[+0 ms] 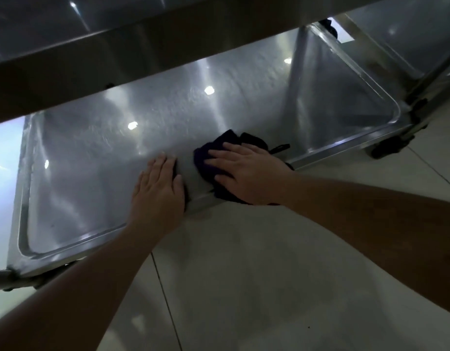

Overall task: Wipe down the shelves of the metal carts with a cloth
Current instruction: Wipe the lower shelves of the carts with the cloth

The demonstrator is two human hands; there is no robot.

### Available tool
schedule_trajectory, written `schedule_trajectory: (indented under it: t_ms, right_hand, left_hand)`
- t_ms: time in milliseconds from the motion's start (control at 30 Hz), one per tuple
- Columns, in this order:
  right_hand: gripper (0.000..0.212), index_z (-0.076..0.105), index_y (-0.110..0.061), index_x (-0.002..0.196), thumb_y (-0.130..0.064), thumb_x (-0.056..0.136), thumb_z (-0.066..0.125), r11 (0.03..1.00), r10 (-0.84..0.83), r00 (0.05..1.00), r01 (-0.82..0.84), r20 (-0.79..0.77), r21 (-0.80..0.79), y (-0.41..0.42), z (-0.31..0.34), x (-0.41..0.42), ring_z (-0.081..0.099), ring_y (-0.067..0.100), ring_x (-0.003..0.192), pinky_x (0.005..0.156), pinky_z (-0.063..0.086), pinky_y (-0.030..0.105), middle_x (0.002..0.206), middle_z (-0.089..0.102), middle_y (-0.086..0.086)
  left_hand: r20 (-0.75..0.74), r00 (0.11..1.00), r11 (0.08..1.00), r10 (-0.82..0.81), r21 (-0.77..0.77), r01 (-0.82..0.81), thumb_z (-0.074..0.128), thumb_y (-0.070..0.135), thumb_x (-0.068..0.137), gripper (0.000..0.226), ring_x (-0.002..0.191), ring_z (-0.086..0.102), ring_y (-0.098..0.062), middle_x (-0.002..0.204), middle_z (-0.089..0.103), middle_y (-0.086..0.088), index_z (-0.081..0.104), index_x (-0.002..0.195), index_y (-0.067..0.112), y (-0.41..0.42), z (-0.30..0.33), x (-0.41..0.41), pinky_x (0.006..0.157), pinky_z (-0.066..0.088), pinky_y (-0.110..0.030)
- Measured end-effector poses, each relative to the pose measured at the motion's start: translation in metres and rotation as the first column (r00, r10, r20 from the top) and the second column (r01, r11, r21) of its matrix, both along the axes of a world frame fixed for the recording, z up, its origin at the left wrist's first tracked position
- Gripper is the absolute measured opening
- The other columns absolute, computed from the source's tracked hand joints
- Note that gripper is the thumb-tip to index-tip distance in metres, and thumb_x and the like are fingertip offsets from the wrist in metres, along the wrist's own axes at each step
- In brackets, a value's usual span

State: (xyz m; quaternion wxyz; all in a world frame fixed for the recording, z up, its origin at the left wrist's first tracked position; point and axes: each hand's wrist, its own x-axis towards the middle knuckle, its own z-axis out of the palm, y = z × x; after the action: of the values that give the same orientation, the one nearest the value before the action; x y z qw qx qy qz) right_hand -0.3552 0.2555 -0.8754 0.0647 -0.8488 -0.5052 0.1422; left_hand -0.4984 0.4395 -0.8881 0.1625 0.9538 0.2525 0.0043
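Pressing cloth [213,158] flat, right hand [246,173]; left hand [159,191] on shelf [92,153].

Cloth [220,158] mostly hidden under right hand [246,173]; upper shelf [117,46] blocked far edge of lower shelf [105,148]; both arms cut off at frame btm.

glossy brushed-metal shelf [97,158], dark soft cloth [206,158]

Pale glossy floor tiles [244,287]
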Motion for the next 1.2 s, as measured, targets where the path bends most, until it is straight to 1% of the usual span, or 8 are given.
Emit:
schedule_trajectory:
  t_ms: [167, 333, 500, 733, 833, 900, 1067, 1200]
  right_hand:
    - [0.052, 0.048, -0.024, 0.154, -0.044, 0.107, 0.038, 0.941, -0.335, 0.938, 0.329, 0.089, 0.078, -0.073, 0.004, 0.08, 0.037, 0.03, 0.15, 0.124, 0.023, 0.044, 0.164, 0.041, 0.002]
    - [0.057, 0.032, -0.012, 0.161, -0.038, 0.111, 0.032, 0.716, -0.696, 0.715, 0.698, 0.059, -0.012, -0.154, 0.009, 0.169, 0.022, 0.034, 0.156, 0.128, 0.012, 0.043, 0.171, 0.024, 0.011]
    - [0.063, 0.022, -0.015, 0.164, -0.044, 0.108, 0.025, 0.588, -0.807, 0.589, 0.808, 0.033, -0.045, -0.128, 0.007, 0.193, 0.01, 0.036, 0.159, 0.128, 0.01, 0.053, 0.174, 0.015, 0.007]
    - [0.056, 0.036, -0.025, 0.161, -0.046, 0.109, 0.034, 0.977, -0.214, 0.973, 0.214, 0.081, 0.018, 0.033, 0.013, 0.1, 0.024, 0.026, 0.156, 0.125, 0.017, 0.041, 0.171, 0.027, -0.002]
    - [0.057, 0.031, -0.033, 0.162, -0.052, 0.108, 0.032, 0.987, 0.159, 0.987, -0.159, 0.022, -0.009, 0.077, 0.009, 0.061, 0.017, 0.021, 0.158, 0.127, 0.012, 0.042, 0.171, 0.024, -0.01]
    - [0.057, 0.031, -0.035, 0.162, -0.053, 0.108, 0.03, 0.977, 0.213, 0.977, -0.213, 0.015, -0.004, 0.082, 0.01, 0.067, 0.017, 0.019, 0.158, 0.127, 0.012, 0.043, 0.171, 0.024, -0.011]
    - [0.052, 0.046, -0.035, 0.154, -0.053, 0.105, 0.037, 0.992, -0.125, 0.989, 0.123, 0.074, 0.039, 0.045, 0.017, 0.143, 0.039, 0.03, 0.147, 0.118, 0.029, 0.049, 0.165, 0.039, -0.002]
    - [0.061, 0.041, -0.029, 0.155, -0.057, 0.101, 0.036, 0.809, -0.588, 0.808, 0.587, 0.038, 0.03, -0.045, 0.009, 0.235, 0.039, 0.042, 0.145, 0.119, 0.03, 0.053, 0.164, 0.037, 0.013]
  left_hand:
    - [0.018, 1.0, 1.0, -0.008, 0.017, 0.008, 0.037, 0.032, 0.111, 0.055, 0.161, 0.015, -0.021, 0.173, 0.021, -0.004, 0.03, 0.164, 0.017, 0.002, -0.003, -0.001, 0.13, 0.008, -0.039]
    - [0.038, 0.999, 0.999, -0.015, 0.044, 0.013, 0.041, 0.032, 0.111, 0.056, 0.16, 0.017, -0.022, 0.173, 0.022, -0.006, 0.032, 0.164, 0.016, 0.001, -0.001, -0.001, 0.13, 0.009, -0.04]
    - [-0.014, 0.999, 0.998, -0.031, 0.061, 0.032, 0.031, 0.039, 0.112, 0.058, 0.162, 0.009, -0.017, 0.175, 0.013, -0.002, 0.024, 0.166, 0.02, 0.001, 0.0, -0.001, 0.13, 0.004, -0.038]
    - [-0.036, 0.999, 0.998, -0.025, 0.062, 0.027, 0.033, 0.037, 0.111, 0.06, 0.162, 0.005, -0.014, 0.176, 0.009, 0.001, 0.02, 0.167, 0.021, 0.0, 0.0, 0.002, 0.13, 0.004, -0.037]
    - [-0.052, 0.998, 0.997, -0.041, 0.064, 0.044, 0.031, 0.037, 0.111, 0.06, 0.162, 0.005, -0.015, 0.175, 0.011, 0.0, 0.019, 0.168, 0.021, 0.0, 0.0, 0.001, 0.131, 0.005, -0.039]
    - [-0.054, 0.998, 0.998, -0.045, 0.05, 0.048, 0.029, 0.039, 0.112, 0.059, 0.161, 0.006, -0.016, 0.175, 0.013, -0.001, 0.02, 0.167, 0.021, 0.002, 0.002, 0.001, 0.131, 0.007, -0.04]
    - [-0.032, 0.998, 0.998, -0.045, 0.053, 0.046, 0.024, 0.048, 0.102, 0.07, 0.16, 0.015, -0.02, 0.173, 0.023, -0.004, 0.03, 0.165, 0.019, 0.001, 0.002, 0.0, 0.13, 0.012, -0.041]
    - [-0.009, 0.999, 0.998, -0.033, 0.051, 0.033, 0.027, 0.049, 0.102, 0.069, 0.16, 0.018, -0.02, 0.172, 0.026, -0.004, 0.033, 0.164, 0.019, 0.002, 0.0, 0.0, 0.13, 0.014, -0.042]
